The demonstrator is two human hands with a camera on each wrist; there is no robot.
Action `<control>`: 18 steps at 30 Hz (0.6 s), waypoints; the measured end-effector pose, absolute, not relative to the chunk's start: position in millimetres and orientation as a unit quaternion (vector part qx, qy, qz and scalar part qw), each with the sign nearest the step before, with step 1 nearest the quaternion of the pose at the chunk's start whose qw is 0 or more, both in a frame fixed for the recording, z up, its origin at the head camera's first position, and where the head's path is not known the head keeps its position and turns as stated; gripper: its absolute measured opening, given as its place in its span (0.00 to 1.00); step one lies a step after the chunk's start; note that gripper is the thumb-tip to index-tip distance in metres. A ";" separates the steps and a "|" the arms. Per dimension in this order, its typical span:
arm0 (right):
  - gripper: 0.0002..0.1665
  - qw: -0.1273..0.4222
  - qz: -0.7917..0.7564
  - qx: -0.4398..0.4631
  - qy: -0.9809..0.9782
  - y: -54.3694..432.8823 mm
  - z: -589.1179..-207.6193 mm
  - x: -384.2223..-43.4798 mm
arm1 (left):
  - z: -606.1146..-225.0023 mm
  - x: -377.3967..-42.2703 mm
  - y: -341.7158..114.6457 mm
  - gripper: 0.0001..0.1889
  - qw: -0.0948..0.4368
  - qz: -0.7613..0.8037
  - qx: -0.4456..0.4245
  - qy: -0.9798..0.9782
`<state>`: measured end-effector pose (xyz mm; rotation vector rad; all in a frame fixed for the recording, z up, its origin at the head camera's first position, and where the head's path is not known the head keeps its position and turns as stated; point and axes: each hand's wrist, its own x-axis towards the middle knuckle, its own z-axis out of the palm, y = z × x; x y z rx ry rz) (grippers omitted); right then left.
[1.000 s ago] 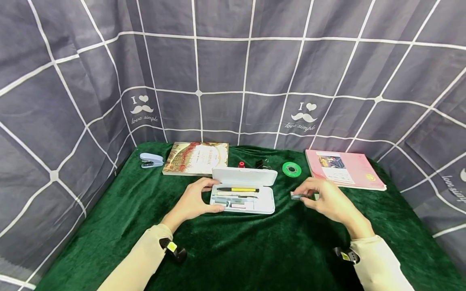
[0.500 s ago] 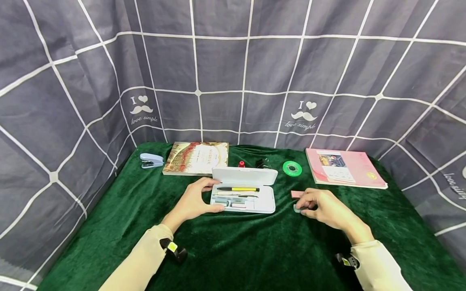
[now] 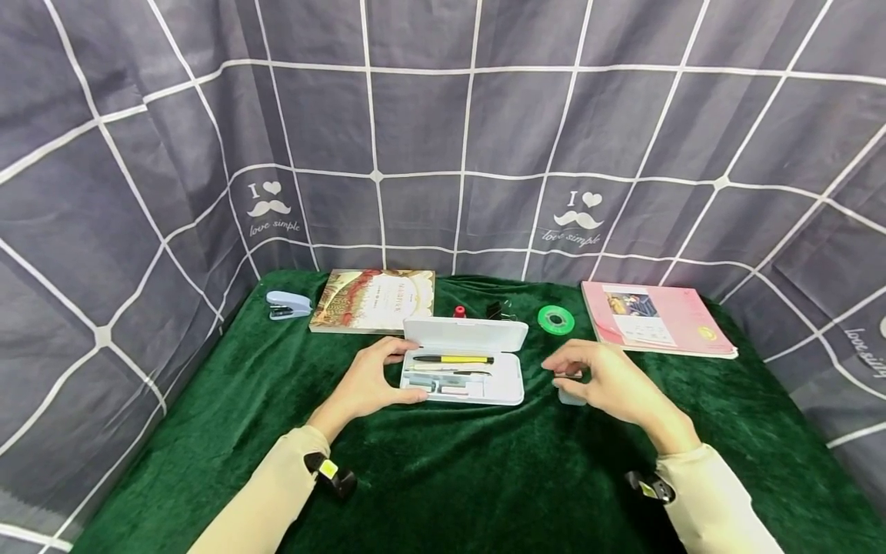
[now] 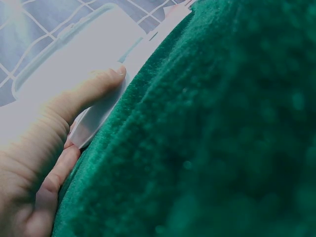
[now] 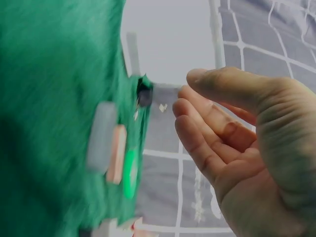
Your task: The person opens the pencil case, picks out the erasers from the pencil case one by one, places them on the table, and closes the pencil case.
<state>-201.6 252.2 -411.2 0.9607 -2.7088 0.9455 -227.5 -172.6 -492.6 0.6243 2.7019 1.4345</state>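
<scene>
Centre of the head view: one oblong white plastic pencil case [image 3: 508,378], white lid [image 3: 467,335] raised; left hand [image 3: 365,378] holds its left end between thumb and fingers. Contents: one yellow-and-black pen [image 3: 460,360], one slim white pen [image 3: 436,368], small pieces along the front, not all identifiable.

Right of centre: one pale grey rounded block [image 5: 101,137] and one pink oblong block [image 5: 116,154], near each other on the green velvet-covered surface [image 3: 450,477]. Right hand [image 3: 612,378]: nothing held, fingers gently bent, narrow gap to the thumb.

Progress, as judged: case unfolded, pens laid in; still outstanding, both blocks, outside the case, and the lid, not yet lowered.

Edges and room: bare cloth between case and blocks; raised lid bounds the rear; green tape roll [image 3: 556,320] beyond the blocks; widest room at lower centre.
</scene>
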 end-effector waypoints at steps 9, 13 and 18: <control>0.16 0.051 0.302 0.373 -0.876 193.2 -400.6 -216.8 | -492.7 -227.2 -172.4 0.44 0.011 0.463 0.198 0.864; 0.16 0.037 0.299 0.401 -0.865 161.8 -400.4 -221.6 | -492.2 -227.5 -171.9 0.43 0.014 0.463 0.197 0.864; 0.14 0.002 0.302 0.419 -0.856 129.6 -411.6 -223.7 | -491.5 -228.0 -171.4 0.43 0.013 0.462 0.201 0.864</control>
